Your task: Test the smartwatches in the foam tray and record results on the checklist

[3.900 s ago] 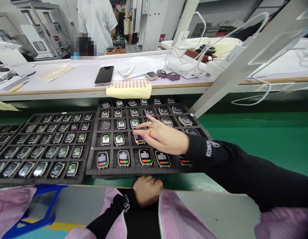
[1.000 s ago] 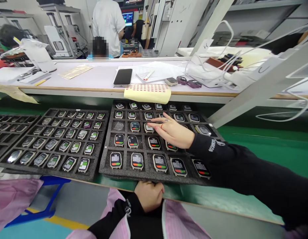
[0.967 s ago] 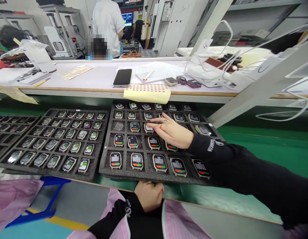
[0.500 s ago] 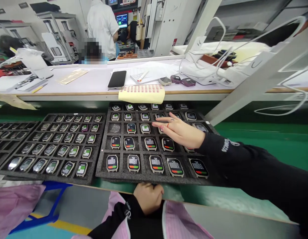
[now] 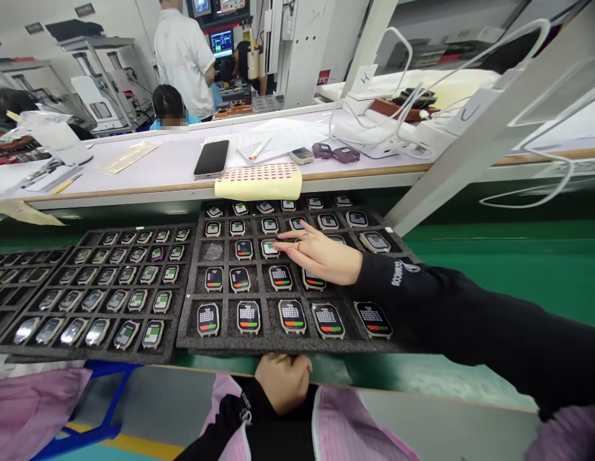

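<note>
Rows of smartwatch faces with lit screens sit in the compartments of a dark foam tray [image 5: 220,346]. My right hand [image 5: 323,255] reaches over its middle, fingers stretched out. The fingertips are at a smartwatch [image 5: 269,248] with a white and green screen; whether they press on it I cannot tell. Part of that row is hidden beneath the hand. Closer to me, the front rows' watches [image 5: 292,316] show white text above red and green bars. My left hand [image 5: 284,383] is closed in a fist just in front of the tray, with nothing visible in it.
A second foam tray [image 5: 98,351] of watches lies to the left, with another tray [image 5: 4,301] beyond it. The shelf above carries a phone [image 5: 212,158], a yellow sticker sheet [image 5: 259,186] and white cables. A slanted metal post [image 5: 436,160] rises at right.
My right hand has moved left, its fingertips now at the watch with the white and green screen. My left fist stays in place. The view has shifted slightly.
</note>
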`<state>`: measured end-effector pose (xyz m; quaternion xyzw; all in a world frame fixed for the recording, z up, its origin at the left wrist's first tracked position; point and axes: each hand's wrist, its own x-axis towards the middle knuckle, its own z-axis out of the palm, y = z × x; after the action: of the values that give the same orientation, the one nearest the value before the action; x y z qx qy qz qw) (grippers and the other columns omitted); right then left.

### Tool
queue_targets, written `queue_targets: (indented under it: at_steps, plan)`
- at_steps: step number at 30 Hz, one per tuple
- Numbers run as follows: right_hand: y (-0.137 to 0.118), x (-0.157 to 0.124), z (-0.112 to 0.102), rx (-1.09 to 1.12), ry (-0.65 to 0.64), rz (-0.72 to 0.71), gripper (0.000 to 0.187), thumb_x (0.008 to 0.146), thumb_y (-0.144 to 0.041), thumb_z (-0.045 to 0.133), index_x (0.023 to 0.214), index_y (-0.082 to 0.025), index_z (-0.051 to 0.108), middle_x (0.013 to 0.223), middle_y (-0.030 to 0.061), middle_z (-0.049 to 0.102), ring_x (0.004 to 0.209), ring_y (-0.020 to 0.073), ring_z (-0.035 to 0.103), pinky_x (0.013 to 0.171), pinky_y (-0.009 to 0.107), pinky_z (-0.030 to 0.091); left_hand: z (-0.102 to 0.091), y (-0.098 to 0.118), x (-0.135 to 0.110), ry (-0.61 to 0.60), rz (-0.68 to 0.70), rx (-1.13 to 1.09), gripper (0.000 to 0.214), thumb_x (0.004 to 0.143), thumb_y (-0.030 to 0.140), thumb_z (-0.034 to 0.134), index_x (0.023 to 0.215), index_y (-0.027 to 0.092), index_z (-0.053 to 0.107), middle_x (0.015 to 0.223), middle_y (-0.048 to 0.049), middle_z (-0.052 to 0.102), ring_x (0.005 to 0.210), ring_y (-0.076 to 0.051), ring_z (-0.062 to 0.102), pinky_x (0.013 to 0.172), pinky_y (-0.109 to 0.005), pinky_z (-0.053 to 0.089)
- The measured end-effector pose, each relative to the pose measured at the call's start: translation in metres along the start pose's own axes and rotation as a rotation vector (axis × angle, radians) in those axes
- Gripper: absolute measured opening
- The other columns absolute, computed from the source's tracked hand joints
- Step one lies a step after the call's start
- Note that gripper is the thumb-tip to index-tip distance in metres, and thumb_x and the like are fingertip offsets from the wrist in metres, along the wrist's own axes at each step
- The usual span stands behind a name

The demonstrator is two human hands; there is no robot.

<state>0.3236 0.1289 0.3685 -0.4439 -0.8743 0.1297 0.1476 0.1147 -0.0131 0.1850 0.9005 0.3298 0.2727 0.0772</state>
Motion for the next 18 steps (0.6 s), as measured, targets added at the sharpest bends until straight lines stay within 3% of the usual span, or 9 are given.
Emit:
queue_targets:
  at_steps: [9,18]
  plan:
    - [-0.004,0.013,0.011,-0.078,-0.016,-0.033,0.051,0.105,-0.026,0.028,0.134,-0.005,0.064,0.123,0.0193,0.070,0.138,0.0316,0.050,0.122,0.069,0.015,0.000,0.000,0.001,0.034,0.006,-0.009,0.014,0.078,0.012,0.057,0.080,0.025,0.060,0.057,0.0051,0.061,0.051,-0.014,0.058,0.052,-0.031,0.032]
    - [0.012,-0.019,-0.013,-0.023,0.032,0.038,0.052,0.106,-0.033,0.026,0.136,-0.015,0.065,0.130,0.0146,0.068,0.139,0.0302,0.050,0.121,0.072,0.014,0.002,0.000,0.001,0.061,-0.005,-0.018,0.016,0.076,0.010,0.059,0.079,0.025,0.060,0.056,0.0053,0.061,0.051,-0.014,0.058,0.052,-0.031,0.033]
